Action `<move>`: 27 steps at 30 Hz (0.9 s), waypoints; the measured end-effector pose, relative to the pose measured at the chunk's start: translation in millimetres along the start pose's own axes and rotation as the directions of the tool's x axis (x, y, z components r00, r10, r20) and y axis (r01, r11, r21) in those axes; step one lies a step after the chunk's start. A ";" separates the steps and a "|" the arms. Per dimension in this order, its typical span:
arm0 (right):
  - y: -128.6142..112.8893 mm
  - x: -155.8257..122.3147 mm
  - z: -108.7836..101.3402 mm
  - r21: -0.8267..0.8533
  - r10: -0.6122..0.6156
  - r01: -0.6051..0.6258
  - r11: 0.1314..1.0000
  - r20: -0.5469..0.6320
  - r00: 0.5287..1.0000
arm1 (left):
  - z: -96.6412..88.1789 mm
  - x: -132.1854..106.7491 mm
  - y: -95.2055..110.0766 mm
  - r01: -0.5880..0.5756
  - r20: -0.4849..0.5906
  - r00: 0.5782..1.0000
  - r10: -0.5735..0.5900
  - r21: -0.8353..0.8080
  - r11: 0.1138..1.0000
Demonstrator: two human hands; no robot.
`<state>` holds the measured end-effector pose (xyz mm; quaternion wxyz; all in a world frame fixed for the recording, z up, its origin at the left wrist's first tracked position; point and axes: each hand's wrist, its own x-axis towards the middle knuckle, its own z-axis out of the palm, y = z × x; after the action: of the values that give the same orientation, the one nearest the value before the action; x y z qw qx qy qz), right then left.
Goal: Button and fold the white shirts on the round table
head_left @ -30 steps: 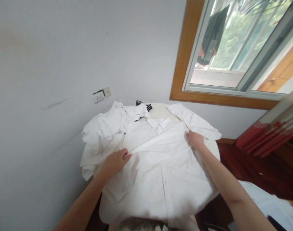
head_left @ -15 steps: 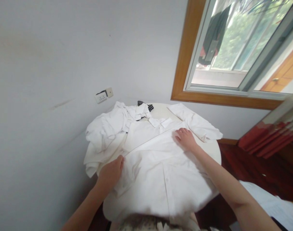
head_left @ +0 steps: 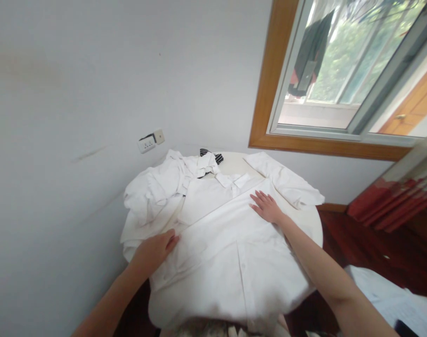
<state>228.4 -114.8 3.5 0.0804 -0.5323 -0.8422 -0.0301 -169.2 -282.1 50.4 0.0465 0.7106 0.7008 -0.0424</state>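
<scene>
Right hand (head_left: 266,206) slid inward, flat on shirt (head_left: 227,252)

The shirt (head_left: 227,252) and crumpled heap (head_left: 153,196) are plain white, the worktop (head_left: 234,164) cream — only the far-edge cloth (head_left: 217,157) is black-and-white striped.

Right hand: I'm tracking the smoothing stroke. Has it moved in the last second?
Yes. The right hand slid left, off the shoulder by the spread sleeve toward the collar, now flat on the white shirt.
</scene>
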 end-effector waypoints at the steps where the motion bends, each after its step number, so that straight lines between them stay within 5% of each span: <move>1: 2.0 -0.2 0.0 0.003 -0.013 0.013 1.000 -0.001 1.000 | -0.5 -0.3 0.3 0.000 0.008 1.000 0.000 -0.005 1.000; 5: 11.5 -1.3 1.5 0.016 -0.045 0.045 0.999 0.002 0.999 | -5.0 -5.1 1.4 0.012 0.005 1.000 -0.013 0.023 1.000; 7: 13.1 -1.6 1.1 0.024 -0.047 0.047 0.999 0.006 0.999 | -10.7 -7.9 4.8 0.004 -0.127 0.992 0.006 0.073 0.997; 10: 9.8 -0.7 -2.6 0.052 -0.031 0.030 0.998 0.022 0.999 | -25.6 -6.5 23.0 -0.072 -0.372 0.923 0.102 0.095 0.993; 14: 1.1 3.0 -8.1 0.097 0.033 -0.038 0.995 0.052 0.998 | -46.2 17.5 76.1 -0.444 -0.329 0.842 0.427 0.025 0.896; 16: -2.3 4.2 -8.4 0.105 0.054 -0.059 0.993 0.049 0.997 | -48.3 38.7 106.2 -0.608 -0.285 0.761 0.583 -0.002 0.794; 18: -4.3 4.2 -6.8 0.097 0.055 -0.058 0.994 0.029 0.998 | -42.1 61.7 131.2 -0.706 -0.279 0.683 0.675 -0.016 0.708; 20: -5.2 3.4 -4.1 0.071 0.043 -0.043 0.997 0.002 0.999 | -28.3 81.6 148.0 -0.736 -0.286 0.651 0.703 -0.009 0.677; 27: -7.6 2.4 2.7 -0.010 0.017 -0.017 1.000 -0.046 0.999 | 23.3 100.4 155.1 -0.713 -0.329 0.671 0.665 -0.040 0.700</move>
<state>220.3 -115.6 1.5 0.0973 -0.5391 -0.8353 -0.0462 -12.6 -187.6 15.7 0.0147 0.9144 0.3794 0.1408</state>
